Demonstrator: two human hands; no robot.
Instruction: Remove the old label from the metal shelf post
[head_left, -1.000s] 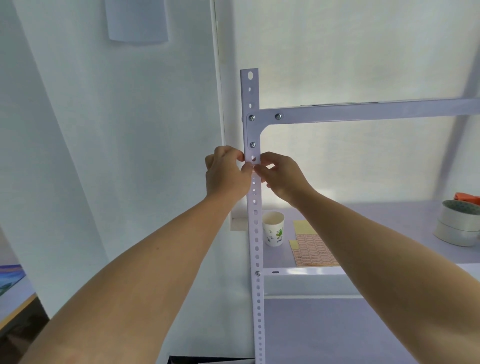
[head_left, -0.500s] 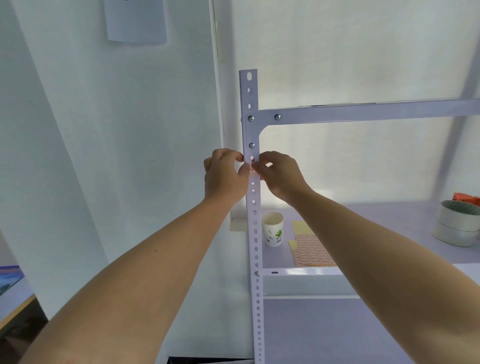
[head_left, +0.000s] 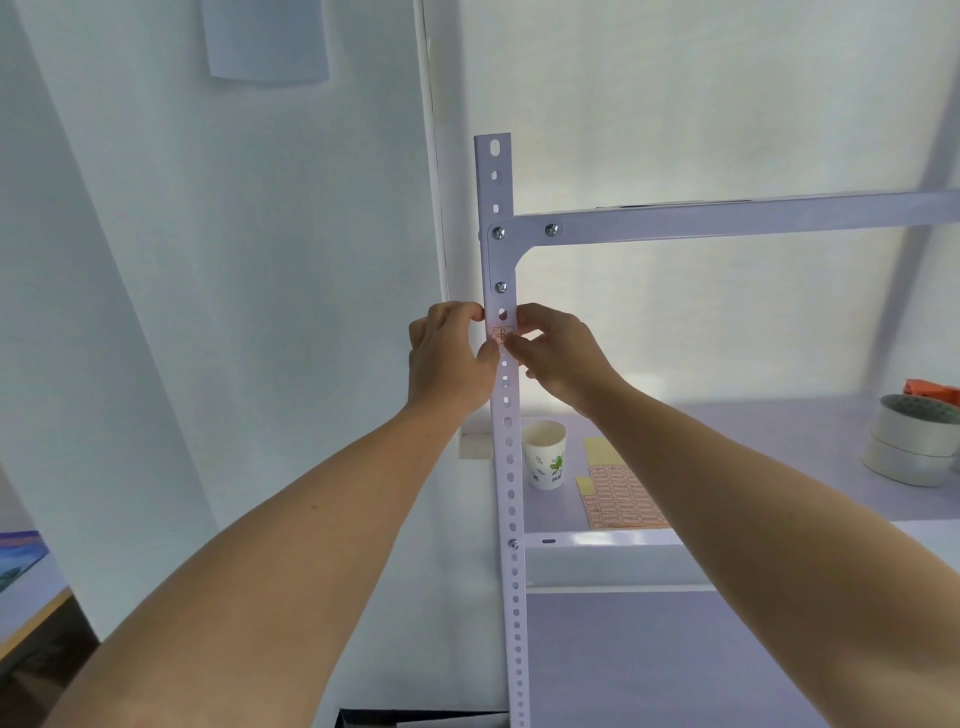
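Your right hand (head_left: 558, 353) pinches the label (head_left: 503, 333) at its 4 o'clock corner on the upright post (head_left: 511, 467), while your left hand (head_left: 451, 358) clasps the post from 9 o'clock.

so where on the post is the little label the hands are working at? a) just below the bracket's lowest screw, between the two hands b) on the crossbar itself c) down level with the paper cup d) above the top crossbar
a: the label sits on the post just under the bracket's lowest screw, with the left hand and right hand on either side of it, well above the paper cup.
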